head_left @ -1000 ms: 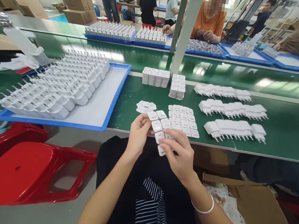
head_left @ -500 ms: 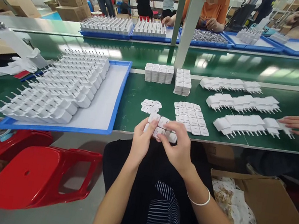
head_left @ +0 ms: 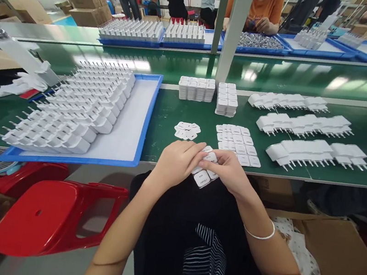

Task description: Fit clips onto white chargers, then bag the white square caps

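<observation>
From the head camera, both hands meet just at the near edge of the green bench [head_left: 172, 122], over the lap. The left hand [head_left: 175, 160] and the right hand [head_left: 230, 172] together hold a small cluster of white caps [head_left: 203, 172], flat rounded-square plastic pieces; the fingers of both hands are curled closed around them, with one printed cap showing below the thumbs. How many pieces are in the cluster is hard to tell, as the hands cover most of it. As for progress, judged from what lies out: just beyond the hands a flat grid of caps [head_left: 237, 142] lies in neat rows on the bench, a small loose heap of caps [head_left: 187, 130] sits to its left, and two blocks of stacked caps [head_left: 207, 91] stand farther back by a white post [head_left: 234, 29], so a good share looks sorted already while the handful in the fingers is not yet laid down. To the right lie three rows of white charger bodies [head_left: 310, 129] with prongs out; to the left a blue tray [head_left: 137, 121] carries many more. A red stool [head_left: 52, 219] stands at the lower left, a cardboard box [head_left: 334, 263] at the lower right. Nothing lies between the hands and the grid.
</observation>
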Tool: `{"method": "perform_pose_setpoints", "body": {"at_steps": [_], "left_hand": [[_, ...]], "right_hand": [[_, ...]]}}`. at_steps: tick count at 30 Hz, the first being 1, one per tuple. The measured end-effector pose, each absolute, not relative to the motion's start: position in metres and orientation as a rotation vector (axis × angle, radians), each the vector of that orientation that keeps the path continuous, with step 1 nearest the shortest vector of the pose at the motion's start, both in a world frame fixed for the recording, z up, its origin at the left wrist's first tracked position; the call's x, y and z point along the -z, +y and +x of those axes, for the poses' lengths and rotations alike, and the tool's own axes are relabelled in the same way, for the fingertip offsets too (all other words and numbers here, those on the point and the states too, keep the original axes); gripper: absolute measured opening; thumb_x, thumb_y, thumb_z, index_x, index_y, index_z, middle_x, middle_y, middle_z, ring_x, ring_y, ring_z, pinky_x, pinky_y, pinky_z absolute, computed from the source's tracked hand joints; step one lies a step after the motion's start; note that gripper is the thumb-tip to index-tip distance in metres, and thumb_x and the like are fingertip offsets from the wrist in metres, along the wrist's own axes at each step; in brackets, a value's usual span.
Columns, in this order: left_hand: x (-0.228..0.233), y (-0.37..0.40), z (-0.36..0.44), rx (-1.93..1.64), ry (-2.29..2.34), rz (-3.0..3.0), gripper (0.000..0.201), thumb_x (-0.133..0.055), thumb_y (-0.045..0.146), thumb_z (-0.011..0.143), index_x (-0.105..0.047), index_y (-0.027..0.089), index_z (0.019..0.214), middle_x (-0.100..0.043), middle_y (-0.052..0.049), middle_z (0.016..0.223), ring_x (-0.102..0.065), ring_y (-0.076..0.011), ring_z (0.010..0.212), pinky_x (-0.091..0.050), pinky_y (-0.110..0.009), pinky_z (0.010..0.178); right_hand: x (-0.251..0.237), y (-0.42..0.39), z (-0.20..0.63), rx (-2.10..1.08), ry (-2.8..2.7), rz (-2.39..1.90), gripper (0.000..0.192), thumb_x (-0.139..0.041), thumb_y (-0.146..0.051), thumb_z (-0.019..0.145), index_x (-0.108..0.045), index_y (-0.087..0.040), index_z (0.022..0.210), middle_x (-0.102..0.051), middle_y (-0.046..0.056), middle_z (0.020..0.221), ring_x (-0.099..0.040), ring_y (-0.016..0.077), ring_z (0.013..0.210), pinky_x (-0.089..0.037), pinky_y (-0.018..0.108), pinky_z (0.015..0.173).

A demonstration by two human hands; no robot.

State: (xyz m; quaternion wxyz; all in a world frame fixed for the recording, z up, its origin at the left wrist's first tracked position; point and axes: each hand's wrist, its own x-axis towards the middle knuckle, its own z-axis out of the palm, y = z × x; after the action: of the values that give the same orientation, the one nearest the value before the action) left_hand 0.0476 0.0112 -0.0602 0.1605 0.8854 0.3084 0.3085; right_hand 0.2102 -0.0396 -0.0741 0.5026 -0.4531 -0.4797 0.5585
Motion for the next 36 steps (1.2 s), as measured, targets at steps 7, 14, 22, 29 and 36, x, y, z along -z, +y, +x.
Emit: {"method": "perform_pose_setpoints", "body": {"at_steps": [7,14,22,29,36], "left_hand": [[0.038,0.019,0.033,-0.477,0.679,2.120,0.042,-0.045,0.039,0.098,-0.067,0.018,0.068,-0.055,0.001,0.053,-0.047,-0.0103,0.048,-0.032,-0.022,0.050],[0.043,0.025,0.037,-0.524,0.686,1.960,0.037,-0.043,0.039,0.099,-0.060,0.018,0.073,-0.050,0.004,0.050,-0.044,-0.0086,0.044,-0.031,-0.021,0.047],[0.043,0.028,0.048,-0.741,0.774,2.002,0.028,-0.050,0.031,0.096,-0.059,0.016,0.074,-0.048,0.003,0.062,-0.040,-0.0095,0.058,-0.031,-0.023,0.055],[0.043,0.021,0.064,-0.890,0.924,2.110,0.025,-0.049,0.027,0.097,-0.055,0.016,0.074,-0.044,0.004,0.060,-0.037,-0.0091,0.055,-0.028,-0.024,0.054],[0.042,-0.025,0.061,-0.694,0.860,2.220,0.026,-0.041,0.024,0.100,-0.054,0.017,0.079,-0.051,0.004,0.062,-0.043,-0.0079,0.053,-0.032,-0.020,0.054]], "right_hand": [[0.067,-0.042,0.211,-1.471,-1.218,-0.984,0.016,-0.078,-0.031,0.075,-0.076,-0.016,0.076,-0.066,0.000,0.062,-0.057,0.0117,0.055,-0.044,0.022,0.050],[0.070,-0.042,0.213,-1.547,-1.143,-0.939,0.018,-0.080,-0.029,0.074,-0.079,-0.018,0.089,-0.073,0.003,0.072,-0.066,0.0144,0.062,-0.052,0.023,0.054],[0.080,-0.042,0.218,-1.446,-1.076,-0.933,0.014,-0.083,-0.025,0.072,-0.081,-0.022,0.085,-0.075,0.002,0.076,-0.068,0.0149,0.067,-0.054,0.023,0.058],[0.078,-0.053,0.238,-1.421,-1.005,-1.110,0.016,-0.083,-0.029,0.072,-0.078,-0.019,0.084,-0.072,0.001,0.071,-0.063,0.0106,0.060,-0.049,0.019,0.055],[0.074,-0.090,0.294,-1.832,-1.011,-1.265,0.024,-0.088,-0.032,0.065,-0.074,-0.012,0.072,-0.068,0.002,0.062,-0.058,0.0088,0.051,-0.044,0.017,0.047]]}}
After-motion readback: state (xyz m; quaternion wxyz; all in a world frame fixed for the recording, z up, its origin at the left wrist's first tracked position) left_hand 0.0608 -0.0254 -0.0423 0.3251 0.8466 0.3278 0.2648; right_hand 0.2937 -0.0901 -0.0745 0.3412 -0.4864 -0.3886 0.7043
